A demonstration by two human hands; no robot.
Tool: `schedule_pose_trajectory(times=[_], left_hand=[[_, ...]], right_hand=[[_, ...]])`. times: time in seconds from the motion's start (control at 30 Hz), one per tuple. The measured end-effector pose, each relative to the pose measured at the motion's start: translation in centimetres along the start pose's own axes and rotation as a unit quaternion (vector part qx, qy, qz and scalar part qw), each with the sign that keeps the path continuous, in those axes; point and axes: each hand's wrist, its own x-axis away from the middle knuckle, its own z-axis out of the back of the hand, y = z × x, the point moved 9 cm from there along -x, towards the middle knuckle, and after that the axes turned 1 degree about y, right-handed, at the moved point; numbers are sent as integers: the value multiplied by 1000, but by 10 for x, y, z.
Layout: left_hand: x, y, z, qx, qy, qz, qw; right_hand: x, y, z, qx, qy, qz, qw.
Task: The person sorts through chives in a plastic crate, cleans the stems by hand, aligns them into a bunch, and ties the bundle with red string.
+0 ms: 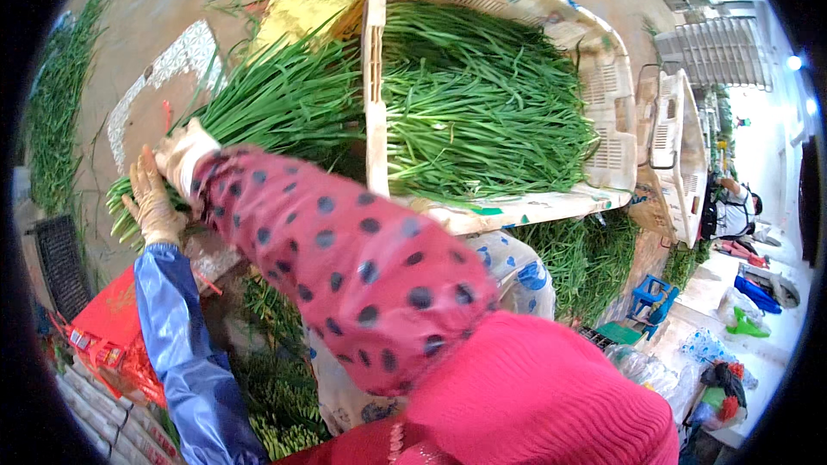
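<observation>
My right hand (187, 158), in a pale glove below a pink dotted sleeve, is closed around a bunch of garlic chives (284, 103). The long green leaves fan out to the right, toward a crate. My left hand (155, 204), gloved under a blue sleeve, lies at the bunch's pale stem ends with its fingers stretched out and spread. A little right of the hands stands the large off-white plastic crate (376, 77), filled with more chives (482, 120) laid lengthwise. Part of the held bunch is hidden behind my right hand and sleeve.
A yellow sack (312, 2) lies behind the bunch, and a patterned white board (185, 56) is on the floor. Loose greens (60, 112) lie far left. A red bag (112, 331) is near my left arm. At right stand another crate (689, 151) and a blue stool (652, 303).
</observation>
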Motion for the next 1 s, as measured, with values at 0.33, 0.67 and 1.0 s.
schedule_pose_trajectory(times=[0.33, 0.67, 1.0], left_hand=[[-2, -4, 7, -23, -124, 53, 991], [-3, -7, 10, -42, -122, 58, 990], [-7, -10, 4, -51, -117, 49, 991]], right_hand=[[266, 242, 163, 47, 176, -103, 978], [246, 232, -25, 141, -13, -70, 988], [246, 232, -47, 82, -42, -59, 994]])
